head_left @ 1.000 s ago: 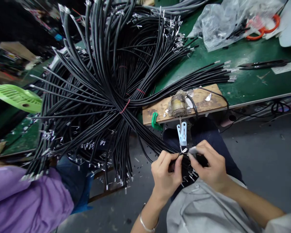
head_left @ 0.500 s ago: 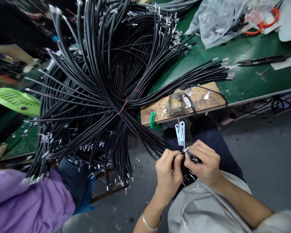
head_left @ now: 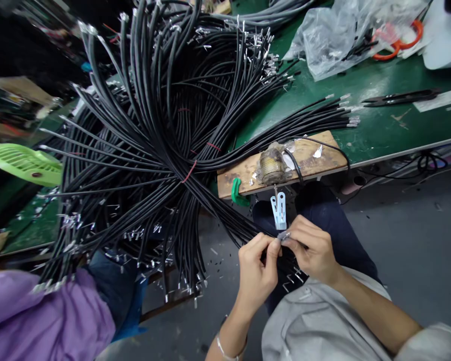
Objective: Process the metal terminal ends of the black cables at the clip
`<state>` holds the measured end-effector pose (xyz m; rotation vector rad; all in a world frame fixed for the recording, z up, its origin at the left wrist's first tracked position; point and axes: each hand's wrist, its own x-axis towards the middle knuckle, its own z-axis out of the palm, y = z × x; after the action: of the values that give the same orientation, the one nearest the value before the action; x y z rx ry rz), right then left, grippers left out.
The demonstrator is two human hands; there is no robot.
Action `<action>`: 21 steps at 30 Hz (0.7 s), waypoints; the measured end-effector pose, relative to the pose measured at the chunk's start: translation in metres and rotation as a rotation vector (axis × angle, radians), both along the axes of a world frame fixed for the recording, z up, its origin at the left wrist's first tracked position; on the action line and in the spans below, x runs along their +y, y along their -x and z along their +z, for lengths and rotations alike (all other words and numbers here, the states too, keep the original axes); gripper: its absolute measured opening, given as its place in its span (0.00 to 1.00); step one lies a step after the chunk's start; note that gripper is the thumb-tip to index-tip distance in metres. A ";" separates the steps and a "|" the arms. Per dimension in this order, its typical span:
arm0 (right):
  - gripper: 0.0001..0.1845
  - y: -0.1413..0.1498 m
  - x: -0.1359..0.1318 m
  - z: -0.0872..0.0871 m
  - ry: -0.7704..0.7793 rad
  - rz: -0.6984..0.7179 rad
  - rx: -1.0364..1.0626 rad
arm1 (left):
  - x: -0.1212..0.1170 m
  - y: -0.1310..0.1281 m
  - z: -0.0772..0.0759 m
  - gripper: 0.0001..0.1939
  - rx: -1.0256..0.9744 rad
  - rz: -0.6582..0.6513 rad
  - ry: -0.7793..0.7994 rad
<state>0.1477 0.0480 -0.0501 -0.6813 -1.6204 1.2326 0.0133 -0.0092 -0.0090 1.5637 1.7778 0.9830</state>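
In front of my lap, my left hand (head_left: 257,273) pinches a black cable between thumb and fingertips. My right hand (head_left: 311,250) meets it there, its thumb and fingers closed on the cable's silvery end (head_left: 283,235). Fingertips hide much of that end. Just above them a light blue clothespin (head_left: 278,210) hangs from a thin metal rod under a taped, yellowish round motor-like piece (head_left: 272,165). A thick bundle of black cables (head_left: 225,208) runs down from the table to my hands, and several silver-tipped ends stick out below them.
The round piece sits on a wooden board (head_left: 319,163) with a green clamp (head_left: 239,193). Scissors (head_left: 398,45), a plastic bag (head_left: 326,40) and pliers (head_left: 402,98) lie on the green table. A person in a purple top (head_left: 48,316) sits at left, near a green fan (head_left: 22,163).
My right hand has shifted slightly left and up, its fingertips now against the cable's silvery end. My left hand keeps its pinch. The whole view has moved a little.
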 end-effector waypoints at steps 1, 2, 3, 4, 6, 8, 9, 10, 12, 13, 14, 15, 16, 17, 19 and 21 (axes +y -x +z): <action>0.13 0.000 0.000 0.000 0.002 0.010 0.007 | 0.000 0.003 0.001 0.18 -0.010 -0.037 0.021; 0.15 0.000 -0.001 -0.001 0.053 0.063 0.048 | 0.001 0.006 0.002 0.19 -0.032 -0.093 0.031; 0.17 0.000 -0.002 -0.002 0.153 0.151 0.122 | 0.002 0.010 0.004 0.19 -0.069 -0.160 0.023; 0.20 0.001 -0.002 -0.003 0.290 0.259 0.215 | 0.004 0.013 0.004 0.19 -0.118 -0.223 -0.005; 0.24 0.004 -0.002 -0.005 0.602 0.466 0.376 | 0.007 0.018 0.004 0.16 -0.208 -0.293 -0.102; 0.25 0.006 0.002 -0.007 0.836 0.569 0.397 | 0.009 0.019 0.002 0.12 -0.231 -0.277 -0.181; 0.25 0.006 0.007 -0.008 0.888 0.575 0.359 | 0.010 0.018 0.001 0.10 -0.215 -0.255 -0.200; 0.24 0.006 0.013 -0.008 0.901 0.551 0.314 | 0.010 0.017 0.000 0.08 -0.184 -0.228 -0.209; 0.22 0.005 0.027 -0.007 0.874 0.432 0.260 | 0.008 0.014 -0.001 0.06 -0.117 -0.192 -0.228; 0.22 0.005 0.035 -0.005 0.853 0.360 0.258 | 0.007 0.012 0.000 0.06 -0.092 -0.181 -0.244; 0.22 0.005 0.043 -0.002 0.834 0.298 0.270 | 0.005 0.012 0.000 0.05 -0.074 -0.175 -0.266; 0.22 0.006 0.049 0.001 0.817 0.255 0.288 | 0.004 0.011 0.001 0.05 -0.065 -0.171 -0.292; 0.22 0.009 0.054 0.005 0.802 0.241 0.306 | 0.003 0.011 0.001 0.05 -0.065 -0.164 -0.321; 0.23 0.012 0.057 0.008 0.793 0.256 0.322 | 0.003 0.011 0.002 0.05 -0.073 -0.149 -0.349; 0.24 0.020 0.059 0.013 0.795 0.331 0.372 | 0.004 0.012 0.002 0.05 -0.101 -0.096 -0.397; 0.23 0.028 0.055 0.014 0.830 0.364 0.472 | 0.006 0.012 0.002 0.05 -0.132 -0.034 -0.419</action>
<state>0.1195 0.1030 -0.0362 -0.5225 -0.8197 2.1829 0.0013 -0.0029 -0.0072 1.7187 1.5149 1.4768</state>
